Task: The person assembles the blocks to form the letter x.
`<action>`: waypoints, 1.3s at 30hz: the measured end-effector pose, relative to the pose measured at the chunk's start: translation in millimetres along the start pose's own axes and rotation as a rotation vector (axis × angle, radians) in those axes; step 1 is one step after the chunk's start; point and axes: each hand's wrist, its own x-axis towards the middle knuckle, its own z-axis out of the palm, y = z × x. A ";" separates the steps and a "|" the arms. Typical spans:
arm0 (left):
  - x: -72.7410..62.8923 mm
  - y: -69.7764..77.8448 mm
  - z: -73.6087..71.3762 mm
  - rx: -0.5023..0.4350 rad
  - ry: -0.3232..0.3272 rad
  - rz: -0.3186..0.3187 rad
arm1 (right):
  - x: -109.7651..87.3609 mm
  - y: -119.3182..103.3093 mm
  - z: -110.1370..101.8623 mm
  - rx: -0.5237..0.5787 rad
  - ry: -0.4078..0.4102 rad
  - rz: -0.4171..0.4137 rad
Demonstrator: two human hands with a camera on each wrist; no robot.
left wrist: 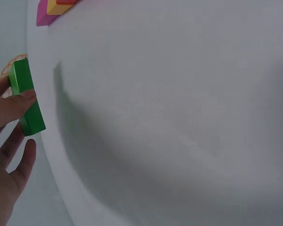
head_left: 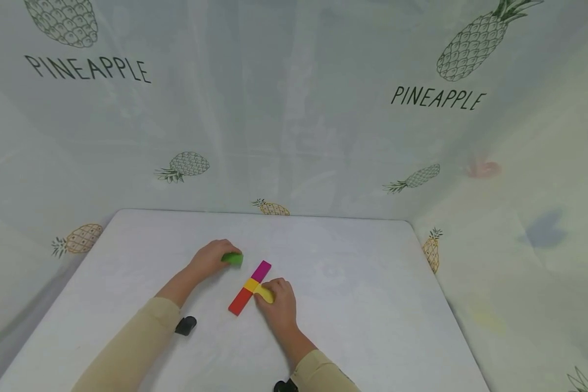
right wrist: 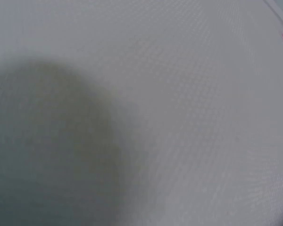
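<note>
My left hand (head_left: 209,260) pinches a green block (head_left: 233,259) between thumb and fingers. In the left wrist view the green block (left wrist: 34,118) is held above the white table, its ring and little fingers off it. A magenta block (head_left: 262,271), an orange-yellow block (head_left: 251,285) and a red block (head_left: 240,301) lie end to end in a slanted row. To the right of that row, my right hand (head_left: 281,306) grips a yellow block (head_left: 265,294), one end against the row near the orange-yellow block. The fingers partly cover it.
The white table (head_left: 362,305) extends around the blocks to its rounded far corners. Behind it hangs a pale curtain (head_left: 294,109) printed with pineapples. Black wrist devices show under both forearms, one (head_left: 186,325) by the left sleeve. The right wrist view shows mostly tabletop.
</note>
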 end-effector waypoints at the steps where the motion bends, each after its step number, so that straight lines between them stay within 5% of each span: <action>1: -2.1 -0.6 0.7 0.001 -0.004 0.006 | 0.0 0.0 0.1 0.002 -0.003 0.003; 16: -15.5 -5.7 10.4 -0.032 -0.039 0.075 | -1.1 -2.5 -1.5 -0.002 0.022 -0.032; 39: -10.5 1.3 18.6 -0.052 -0.140 0.104 | -0.6 -1.9 -1.0 -0.002 0.030 -0.037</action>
